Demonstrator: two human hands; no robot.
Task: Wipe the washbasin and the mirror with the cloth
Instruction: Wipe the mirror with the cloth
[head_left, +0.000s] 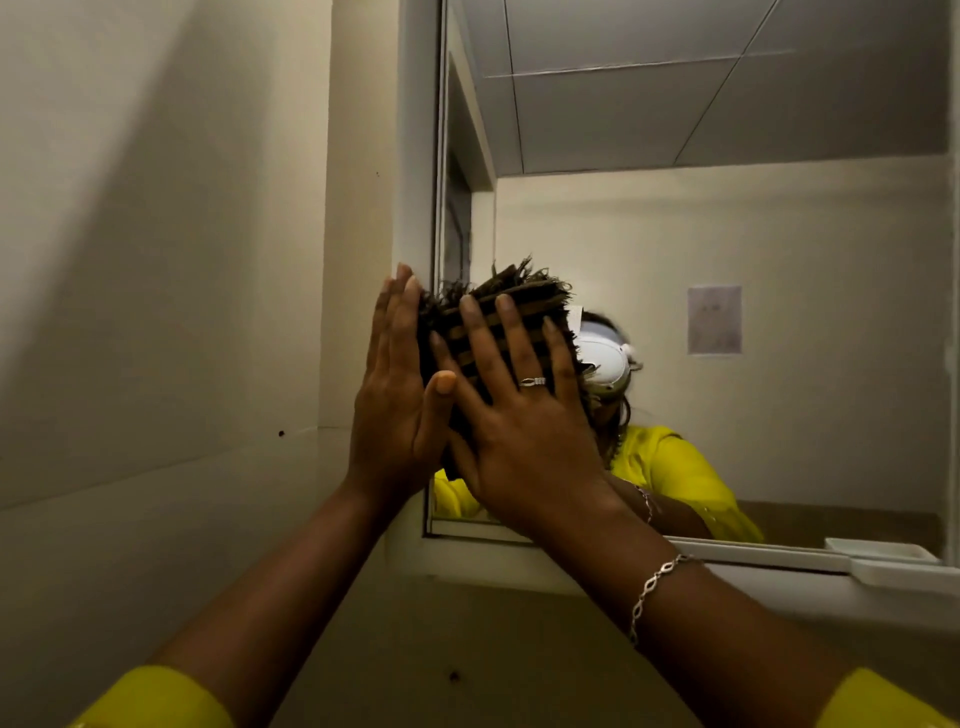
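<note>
**Item 1. Cloth.** A dark brown checked cloth with frayed edges (498, 306), folded into a pad, is held flat against the glass near the lower left corner of the mirror.

**Item 2. Mirror.** A large rectangular wall mirror (727, 234) in a pale grey frame (415, 156) is set into a cream wall (156, 260). No streaks or soiling can be made out on the glass, so wiped and unwiped areas cannot be told apart.

**Item 3. Right hand.** The right hand (519, 431) is laid palm-down on the cloth, fingers straight and spread, pressing it to the glass. A silver ring (533, 382) and a silver chain bracelet (654, 587) are worn.

**Item 4. Left hand.** The left hand (395, 395) is held edge-on with fingers straight and together, set against the cloth's left side beside the frame. Nothing is gripped.

**Item 5. Washbasin.** Not in view; its condition cannot be told.

**Item 6. Sundries.** A white plastic tray (893, 571) is seated on the ledge below the mirror's right end. A pale paper notice (714, 319) is seen in reflection.

**Progress, as judged.** The mirror stage is in hand, with the cloth at the lower left corner. Most of the glass to the right and above is presumed to await wiping, though this cannot be confirmed. Whether the washbasin is done is unknown.
</note>
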